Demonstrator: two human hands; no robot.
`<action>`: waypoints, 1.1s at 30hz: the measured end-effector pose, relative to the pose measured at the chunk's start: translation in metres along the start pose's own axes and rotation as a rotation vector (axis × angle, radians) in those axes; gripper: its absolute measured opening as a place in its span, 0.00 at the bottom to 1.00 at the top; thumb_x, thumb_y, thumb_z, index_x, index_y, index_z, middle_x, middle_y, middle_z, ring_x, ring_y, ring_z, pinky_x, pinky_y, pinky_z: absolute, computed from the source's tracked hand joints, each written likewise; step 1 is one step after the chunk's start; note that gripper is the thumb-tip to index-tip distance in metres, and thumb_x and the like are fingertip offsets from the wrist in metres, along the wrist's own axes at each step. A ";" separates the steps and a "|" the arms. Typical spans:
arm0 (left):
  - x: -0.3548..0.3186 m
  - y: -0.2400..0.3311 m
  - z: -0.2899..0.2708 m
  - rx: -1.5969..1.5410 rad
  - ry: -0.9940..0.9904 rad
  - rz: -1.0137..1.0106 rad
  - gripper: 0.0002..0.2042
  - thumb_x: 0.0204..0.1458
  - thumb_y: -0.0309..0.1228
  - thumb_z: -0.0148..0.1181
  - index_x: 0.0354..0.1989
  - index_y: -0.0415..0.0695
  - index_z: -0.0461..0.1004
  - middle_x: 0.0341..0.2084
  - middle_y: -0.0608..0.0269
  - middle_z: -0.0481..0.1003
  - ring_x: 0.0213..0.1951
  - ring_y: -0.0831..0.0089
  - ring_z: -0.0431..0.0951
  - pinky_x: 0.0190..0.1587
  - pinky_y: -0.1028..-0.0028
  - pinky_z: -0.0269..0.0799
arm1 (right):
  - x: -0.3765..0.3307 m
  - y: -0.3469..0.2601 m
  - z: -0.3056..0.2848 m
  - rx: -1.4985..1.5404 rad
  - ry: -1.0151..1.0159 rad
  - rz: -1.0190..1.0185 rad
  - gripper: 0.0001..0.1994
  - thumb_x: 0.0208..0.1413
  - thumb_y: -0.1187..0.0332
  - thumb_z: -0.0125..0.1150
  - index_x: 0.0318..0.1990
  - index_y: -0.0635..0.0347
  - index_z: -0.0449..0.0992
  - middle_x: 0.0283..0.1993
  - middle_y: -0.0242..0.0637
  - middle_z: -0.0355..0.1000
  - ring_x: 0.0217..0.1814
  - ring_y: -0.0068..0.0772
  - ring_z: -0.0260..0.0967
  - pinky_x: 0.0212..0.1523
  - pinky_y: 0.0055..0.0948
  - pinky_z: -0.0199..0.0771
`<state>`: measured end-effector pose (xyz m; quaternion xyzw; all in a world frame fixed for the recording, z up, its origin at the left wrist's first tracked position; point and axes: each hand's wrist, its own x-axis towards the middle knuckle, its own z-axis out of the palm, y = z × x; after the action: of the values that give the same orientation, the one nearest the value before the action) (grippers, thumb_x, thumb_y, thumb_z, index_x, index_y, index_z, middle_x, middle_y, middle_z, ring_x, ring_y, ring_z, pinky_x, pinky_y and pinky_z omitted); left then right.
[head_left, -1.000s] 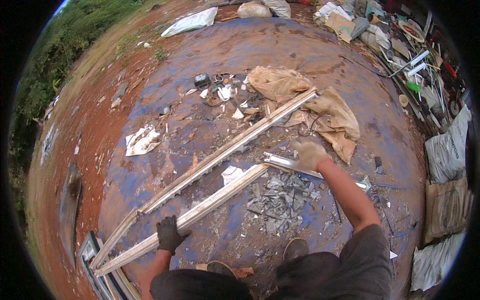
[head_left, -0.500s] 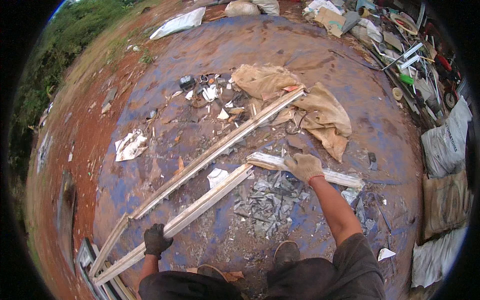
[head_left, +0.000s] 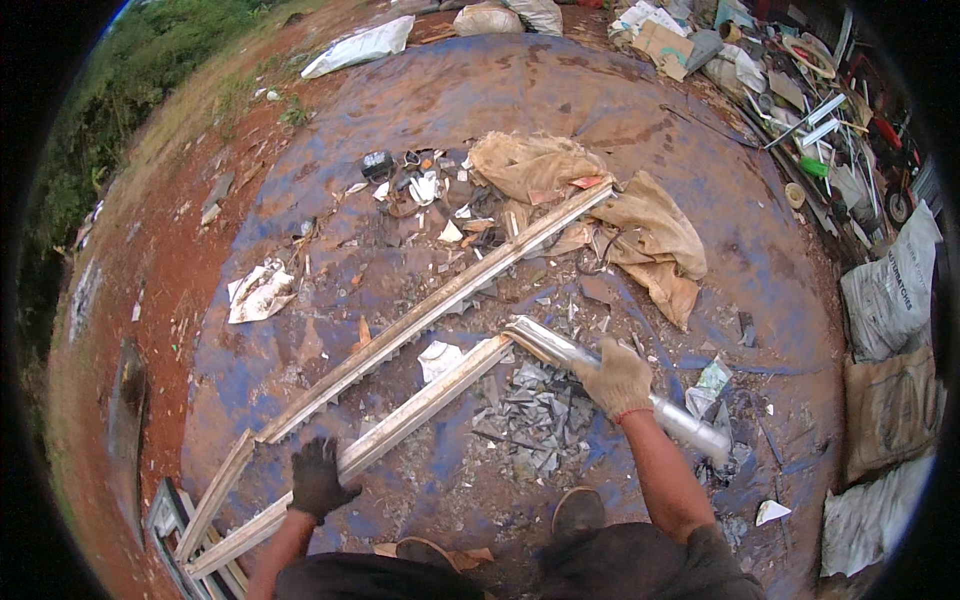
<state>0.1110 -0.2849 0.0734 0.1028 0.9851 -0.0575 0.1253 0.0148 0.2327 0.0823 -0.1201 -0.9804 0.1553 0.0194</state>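
Observation:
A dirty whitish metal frame, like a window frame with its corner pulled apart, lies on the tarp. My right hand (head_left: 612, 378), in a beige knit glove, is closed around the frame's short end bar (head_left: 548, 343). That bar shows a shiny, rounded metal face, and its right end is blurred. Its left end meets the near long bar (head_left: 425, 405) at an angle. My left hand (head_left: 322, 480), in a dark glove, has its fingers spread over the near long bar; whether it touches the bar I cannot tell. The far long bar (head_left: 440, 315) runs parallel, reaching a burlap sack (head_left: 655, 225).
Broken grey shards (head_left: 535, 415) lie below the short bar on the blue, soil-stained tarp (head_left: 400, 90). Small scraps and a crumpled white piece (head_left: 262, 292) lie farther left. Filled sacks (head_left: 890, 300) and a scrap heap (head_left: 800, 90) line the right side.
My right hand has turned the short bar, showing its shiny face, and its right end has swung lower. My left hand has let go of the near long bar and spread its fingers.

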 end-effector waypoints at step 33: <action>0.249 0.220 -0.002 -0.192 0.041 0.072 0.36 0.49 0.56 0.66 0.67 0.56 0.70 0.62 0.56 0.69 0.64 0.53 0.68 0.56 0.37 0.65 | 0.040 -0.087 -0.081 0.356 -0.323 -0.219 0.33 0.45 0.68 0.71 0.61 0.60 0.67 0.44 0.48 0.74 0.45 0.43 0.76 0.48 0.41 0.76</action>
<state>-0.0778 -0.0237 -0.0082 0.1270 0.9841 0.0439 0.1166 -0.0383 0.1869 0.1861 0.0182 -0.9351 0.3395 -0.0999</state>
